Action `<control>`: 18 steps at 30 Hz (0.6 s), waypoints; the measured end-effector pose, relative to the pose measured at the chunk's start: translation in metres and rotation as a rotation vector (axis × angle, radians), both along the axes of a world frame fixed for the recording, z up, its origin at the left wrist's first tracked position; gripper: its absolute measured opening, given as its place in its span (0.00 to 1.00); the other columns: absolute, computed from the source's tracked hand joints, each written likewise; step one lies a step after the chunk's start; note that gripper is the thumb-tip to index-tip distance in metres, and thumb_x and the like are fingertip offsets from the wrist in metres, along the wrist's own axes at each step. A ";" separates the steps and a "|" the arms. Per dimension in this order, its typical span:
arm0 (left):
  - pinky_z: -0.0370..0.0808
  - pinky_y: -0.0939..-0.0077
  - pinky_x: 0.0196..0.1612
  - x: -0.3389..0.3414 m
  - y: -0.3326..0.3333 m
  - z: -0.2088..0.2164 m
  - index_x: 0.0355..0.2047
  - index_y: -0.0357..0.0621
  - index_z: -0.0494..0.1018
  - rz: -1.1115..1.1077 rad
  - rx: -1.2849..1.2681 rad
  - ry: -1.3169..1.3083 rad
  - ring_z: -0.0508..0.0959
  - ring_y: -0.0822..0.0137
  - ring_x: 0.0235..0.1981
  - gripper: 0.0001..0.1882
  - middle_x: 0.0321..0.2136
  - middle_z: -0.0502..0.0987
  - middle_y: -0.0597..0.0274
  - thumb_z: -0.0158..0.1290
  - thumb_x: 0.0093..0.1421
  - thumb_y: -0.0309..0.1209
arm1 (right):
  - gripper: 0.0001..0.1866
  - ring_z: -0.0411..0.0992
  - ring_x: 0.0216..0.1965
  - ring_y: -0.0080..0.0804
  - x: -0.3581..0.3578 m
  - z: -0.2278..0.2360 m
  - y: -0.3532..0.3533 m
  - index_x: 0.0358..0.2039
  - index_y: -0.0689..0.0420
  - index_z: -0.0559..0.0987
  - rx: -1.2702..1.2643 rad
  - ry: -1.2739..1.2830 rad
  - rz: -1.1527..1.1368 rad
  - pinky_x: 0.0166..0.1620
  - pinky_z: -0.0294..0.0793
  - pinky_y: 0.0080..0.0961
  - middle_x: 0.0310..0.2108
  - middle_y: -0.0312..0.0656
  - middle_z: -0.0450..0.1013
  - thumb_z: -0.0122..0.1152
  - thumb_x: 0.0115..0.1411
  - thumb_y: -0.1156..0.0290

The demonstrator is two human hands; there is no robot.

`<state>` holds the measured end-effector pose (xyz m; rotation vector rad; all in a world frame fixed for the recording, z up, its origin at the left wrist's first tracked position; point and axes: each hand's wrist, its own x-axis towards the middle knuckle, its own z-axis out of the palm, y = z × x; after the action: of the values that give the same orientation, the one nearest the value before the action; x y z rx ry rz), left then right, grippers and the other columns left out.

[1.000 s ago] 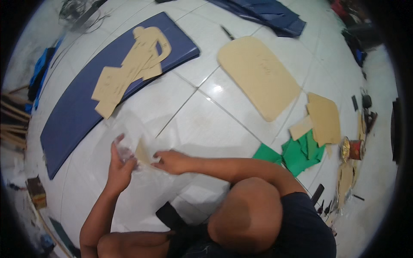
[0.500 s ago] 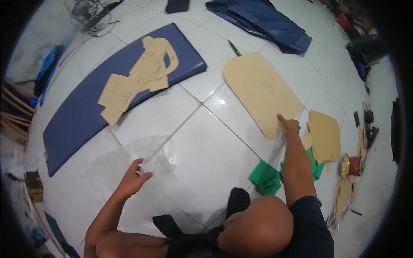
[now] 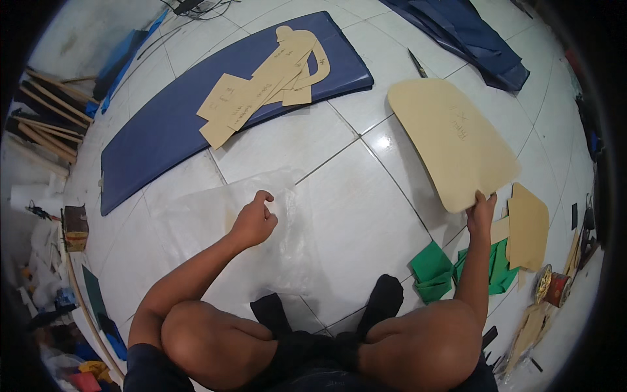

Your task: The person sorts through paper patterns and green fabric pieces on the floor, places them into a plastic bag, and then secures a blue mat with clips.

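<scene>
My right hand (image 3: 481, 212) grips the near corner of a large beige cardboard pattern piece (image 3: 450, 140) with rounded corners and handwriting. The piece is tilted, its near part raised above the floor with a shadow underneath. My left hand (image 3: 256, 222) is over a clear plastic sheet (image 3: 287, 255) spread on the floor, fingers curled, with a gap between thumb and forefinger; I see nothing between them. Farther left, several smaller cardboard patterns (image 3: 255, 91) overlap on a folded blue sheet (image 3: 157, 137).
A knife (image 3: 418, 64) lies beyond the large pattern, near more folded blue material (image 3: 470, 42). Green fabric pieces (image 3: 432, 271) and another cardboard piece (image 3: 529, 225) lie by my right forearm. A spool (image 3: 555, 289) stands farther right. Wooden sticks (image 3: 52, 134) lean at the left wall.
My right hand has lifted the near end of the large cardboard pattern off the floor. My left hand has moved farther over the plastic sheet. The whole view has shifted.
</scene>
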<state>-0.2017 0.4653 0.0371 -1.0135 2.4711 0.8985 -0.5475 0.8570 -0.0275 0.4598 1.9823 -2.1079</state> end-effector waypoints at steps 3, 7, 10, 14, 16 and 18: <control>0.72 0.59 0.40 -0.004 0.014 0.008 0.56 0.41 0.57 -0.076 -0.018 0.166 0.76 0.49 0.37 0.35 0.36 0.73 0.47 0.58 0.54 0.44 | 0.30 0.67 0.52 0.40 0.039 0.006 0.037 0.64 0.56 0.51 -0.147 0.130 0.052 0.50 0.72 0.32 0.55 0.50 0.63 0.48 0.63 0.75; 0.72 0.59 0.42 -0.034 0.035 0.019 0.63 0.46 0.54 -0.541 0.003 -0.161 0.76 0.48 0.38 0.44 0.39 0.71 0.45 0.54 0.55 0.57 | 0.29 0.68 0.52 0.35 0.088 0.013 0.063 0.64 0.56 0.53 -0.016 0.131 0.182 0.52 0.70 0.30 0.55 0.48 0.64 0.48 0.63 0.74; 0.72 0.59 0.40 -0.019 0.020 -0.031 0.48 0.42 0.69 -0.491 -0.130 -0.155 0.76 0.50 0.36 0.32 0.37 0.72 0.47 0.53 0.55 0.56 | 0.28 0.68 0.52 0.33 0.107 0.000 0.061 0.63 0.56 0.55 -0.001 0.046 0.280 0.52 0.69 0.29 0.53 0.46 0.66 0.48 0.63 0.74; 0.73 0.62 0.35 0.007 0.010 -0.041 0.34 0.38 0.72 -0.172 -0.092 0.168 0.76 0.56 0.30 0.17 0.33 0.72 0.51 0.58 0.54 0.40 | 0.24 0.68 0.51 0.32 0.112 -0.006 0.058 0.60 0.56 0.59 -0.094 0.049 0.343 0.52 0.68 0.30 0.51 0.44 0.68 0.47 0.64 0.74; 0.73 0.65 0.34 0.024 0.002 -0.028 0.35 0.37 0.71 -0.102 -0.005 0.274 0.75 0.58 0.28 0.13 0.34 0.72 0.52 0.57 0.53 0.32 | 0.22 0.68 0.51 0.32 0.113 0.011 0.047 0.59 0.56 0.60 -0.075 0.017 0.446 0.53 0.68 0.30 0.51 0.44 0.68 0.47 0.64 0.74; 0.73 0.71 0.32 0.035 0.002 -0.012 0.38 0.37 0.70 -0.034 0.059 0.328 0.74 0.63 0.26 0.12 0.33 0.70 0.54 0.54 0.52 0.23 | 0.21 0.69 0.50 0.32 0.118 0.019 0.026 0.57 0.57 0.61 -0.132 -0.019 0.520 0.53 0.67 0.29 0.51 0.44 0.68 0.47 0.64 0.74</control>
<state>-0.1662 0.4671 0.0247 -0.8585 2.6962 1.2024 -0.4293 0.8831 -0.0082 -0.0596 1.7003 -1.8694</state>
